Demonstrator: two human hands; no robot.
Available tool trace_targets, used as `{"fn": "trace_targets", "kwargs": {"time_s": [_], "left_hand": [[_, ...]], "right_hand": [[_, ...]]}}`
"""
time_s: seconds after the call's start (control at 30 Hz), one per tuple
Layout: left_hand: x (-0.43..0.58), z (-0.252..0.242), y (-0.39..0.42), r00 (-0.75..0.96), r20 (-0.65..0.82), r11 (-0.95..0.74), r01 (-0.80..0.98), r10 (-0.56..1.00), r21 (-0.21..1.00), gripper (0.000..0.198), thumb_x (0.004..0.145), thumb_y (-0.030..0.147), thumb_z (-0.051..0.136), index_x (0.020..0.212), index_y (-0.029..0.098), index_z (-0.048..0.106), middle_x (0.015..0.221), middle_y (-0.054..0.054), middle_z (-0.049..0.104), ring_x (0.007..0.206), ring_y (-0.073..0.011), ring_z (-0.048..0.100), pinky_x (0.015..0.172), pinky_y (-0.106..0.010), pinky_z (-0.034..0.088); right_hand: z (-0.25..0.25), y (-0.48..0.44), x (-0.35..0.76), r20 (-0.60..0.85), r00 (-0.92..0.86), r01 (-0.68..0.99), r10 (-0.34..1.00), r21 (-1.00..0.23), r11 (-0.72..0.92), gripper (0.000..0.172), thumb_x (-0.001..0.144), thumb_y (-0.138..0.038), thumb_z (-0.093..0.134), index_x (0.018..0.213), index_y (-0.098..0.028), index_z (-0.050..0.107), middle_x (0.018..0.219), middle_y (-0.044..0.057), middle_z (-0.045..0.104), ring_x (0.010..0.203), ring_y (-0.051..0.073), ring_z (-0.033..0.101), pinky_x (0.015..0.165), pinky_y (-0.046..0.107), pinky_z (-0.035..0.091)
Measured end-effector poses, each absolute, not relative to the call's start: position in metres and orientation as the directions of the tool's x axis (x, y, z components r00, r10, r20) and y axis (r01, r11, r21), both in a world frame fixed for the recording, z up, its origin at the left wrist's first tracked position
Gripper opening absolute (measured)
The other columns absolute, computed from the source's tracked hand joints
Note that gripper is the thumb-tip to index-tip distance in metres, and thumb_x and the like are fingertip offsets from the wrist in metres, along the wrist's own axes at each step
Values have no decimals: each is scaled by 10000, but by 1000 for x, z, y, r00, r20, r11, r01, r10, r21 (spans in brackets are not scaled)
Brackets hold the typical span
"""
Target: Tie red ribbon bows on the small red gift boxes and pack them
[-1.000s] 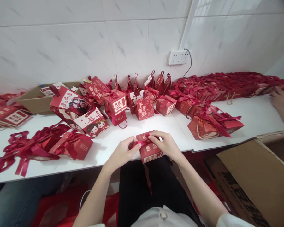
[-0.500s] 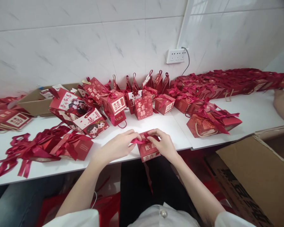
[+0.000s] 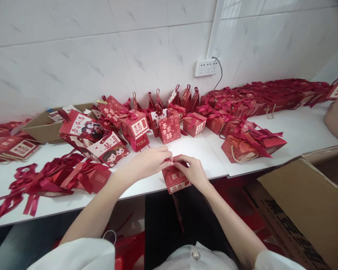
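A small red gift box (image 3: pixel 177 180) with gold characters sits at the near edge of the white table (image 3: pixel 295 131). Both my hands are on its top. My left hand (image 3: pixel 149 161) pinches the dark red ribbon (image 3: pixel 169 162) over the box, fingers closed. My right hand (image 3: pixel 192 169) meets it fingertip to fingertip, pinching the same ribbon and resting on the box's right side. A ribbon tail hangs below the table edge.
Many red gift boxes (image 3: pixel 169 129) and bags with bows (image 3: pixel 250 144) crowd the back of the table. Loose ribbons and flat boxes (image 3: pixel 53 178) lie left. An open cardboard carton (image 3: pixel 307 210) stands near right. Another person's hand (image 3: pixel 336 114) shows at far right. A wall socket (image 3: pixel 205 67) is above.
My left hand has moved right over the box until its fingertips meet my right hand's on the ribbon. The view has shifted slightly.
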State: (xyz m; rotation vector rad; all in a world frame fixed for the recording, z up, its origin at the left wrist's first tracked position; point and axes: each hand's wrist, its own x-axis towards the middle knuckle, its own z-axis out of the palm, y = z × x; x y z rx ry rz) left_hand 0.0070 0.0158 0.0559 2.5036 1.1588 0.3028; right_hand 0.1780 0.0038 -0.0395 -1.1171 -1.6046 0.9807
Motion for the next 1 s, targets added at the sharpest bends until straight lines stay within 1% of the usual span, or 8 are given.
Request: {"fn": "trace_targets", "kwargs": {"time_s": [0.17,0.27,0.37,0.57,0.67,0.8,0.9,1.0], "left_hand": [[22,61,34,699,-18,-617,643,715,454,88,799,231,596,743,205,658,749,-11,641,693,-175,572,607,-245,346],[26,59,45,714,-37,-618,630,700,469,96,793,259,597,737,207,653,729,-4,646,683,-171,574,605,-243,354],[21,45,55,686,-25,-560,613,727,557,105,802,270,569,768,209,647,758,2,660,713,-164,590,638,-242,387],[5,-1,52,530,72,-408,552,845,727,111,818,276,541,783,200,612,805,1,651,756,-154,584,716,-262,434],[4,-15,39,486,133,-411,527,864,744,106,811,273,550,768,199,613,815,-14,641,791,-166,575,757,-287,442],[6,-24,21,433,234,-448,500,870,741,97,810,261,561,781,197,628,858,-42,639,895,-195,554,841,-337,429],[9,-26,12,399,259,-441,483,880,756,100,815,233,548,801,196,640,884,-52,642,930,-203,541,869,-354,422],[12,-26,6,381,245,-414,468,892,780,104,803,216,542,778,192,640,902,-62,635,946,-212,538,884,-366,421]], "right_hand": [[-44,6,180,247,-186,192,951,-940,282,140,770,-223,550,793,-210,687,795,3,717,736,184,650,720,299,483],[-48,7,181,251,-199,130,947,-951,279,117,761,-243,566,756,-206,678,808,14,708,784,194,644,754,309,481],[-49,8,181,256,-191,85,948,-958,275,96,753,-255,587,726,-206,665,811,20,694,800,195,636,776,317,478],[-49,6,181,282,-173,32,944,-956,291,110,757,-292,611,697,-213,659,818,43,669,812,200,628,778,336,485],[-50,5,178,260,-131,31,957,-964,266,120,758,-314,621,712,-208,653,814,48,664,807,201,625,760,337,492],[-51,4,174,281,-85,53,956,-957,286,110,758,-300,618,711,-204,642,798,43,656,810,196,615,769,338,487],[-51,3,171,285,-42,84,958,-954,288,102,748,-291,617,703,-201,631,786,40,645,784,190,609,753,333,487],[-50,2,169,280,-3,140,960,-950,278,106,740,-300,612,695,-204,624,757,30,631,729,181,595,717,329,489]]}}
